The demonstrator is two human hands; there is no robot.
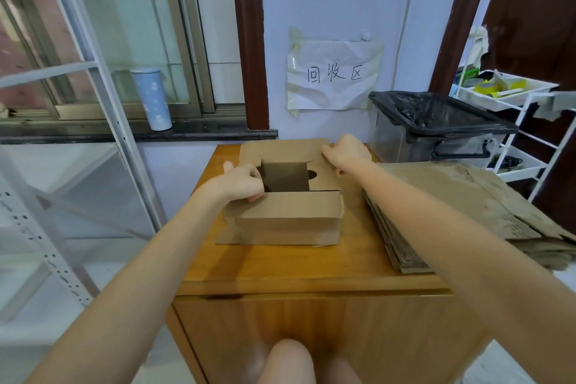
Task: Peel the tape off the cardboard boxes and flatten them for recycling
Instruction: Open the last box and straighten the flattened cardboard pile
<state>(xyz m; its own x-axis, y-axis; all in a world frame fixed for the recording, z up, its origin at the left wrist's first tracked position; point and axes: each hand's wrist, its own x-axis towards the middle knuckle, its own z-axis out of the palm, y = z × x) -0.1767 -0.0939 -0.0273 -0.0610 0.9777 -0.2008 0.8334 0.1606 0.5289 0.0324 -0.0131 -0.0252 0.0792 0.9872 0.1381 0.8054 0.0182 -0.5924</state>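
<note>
On top of the wooden cabinet (280,262) sits a small cardboard box (288,215), half undone, its far lid flap (280,150) thrown back flat toward the wall. Both hands are apart, one at each side of the box. The left hand (241,181) curls its fingers over the left wall at the open cavity and grips it; the right hand (346,151) pinches the right edge of the opened flap, though whether tape is under those fingers is hard to tell from this angle.

The step in hand looks like collapsing the box. Doing it well probably means pulling the tucked side tabs free first, then pressing the walls outward along their scored creases rather than crushing across the corrugation, which would tear it.

The board is plain brown corrugate, matte and slightly fuzzy at the cut edges, with a round finger notch cut in an inner panel. A stack of flattened cardboard (461,215) lies just beside it on the right, worn and printed. Behind stands a bin (442,121) lined with glossy black plastic, and a crumpled paper sign (335,75) is taped to the wall.
</note>
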